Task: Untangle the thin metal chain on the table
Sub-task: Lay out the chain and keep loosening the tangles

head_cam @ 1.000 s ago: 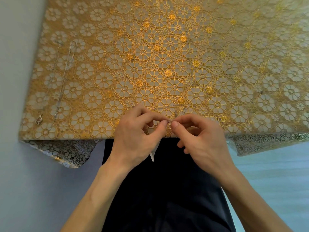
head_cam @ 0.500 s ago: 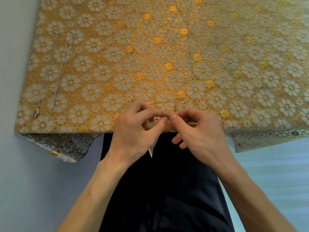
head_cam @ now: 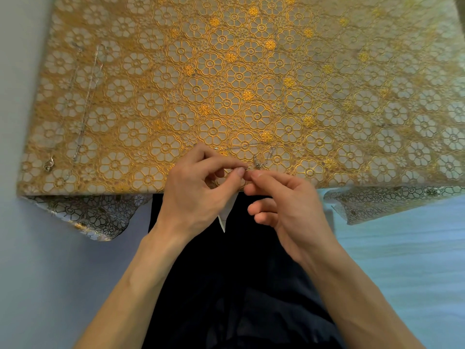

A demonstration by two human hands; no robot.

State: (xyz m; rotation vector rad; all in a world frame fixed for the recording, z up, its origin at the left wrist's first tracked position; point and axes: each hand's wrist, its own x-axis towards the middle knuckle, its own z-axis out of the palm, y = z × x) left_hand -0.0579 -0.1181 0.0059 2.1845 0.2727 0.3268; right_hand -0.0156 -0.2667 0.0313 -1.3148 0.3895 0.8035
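Two hands — left hand (head_cam: 196, 195) and right hand (head_cam: 289, 210); one thin chain (head_cam: 258, 163) with one small tangle, just at the fingertips; two more thin strands (head_cam: 89, 96) laid out at far left — one chain or two, not possible to tell; one clasp (head_cam: 49, 164); one flowered tablecloth (head_cam: 251, 71).

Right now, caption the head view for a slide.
Left hand and right hand pinch the chain at the table edge; a second chain lies far left.
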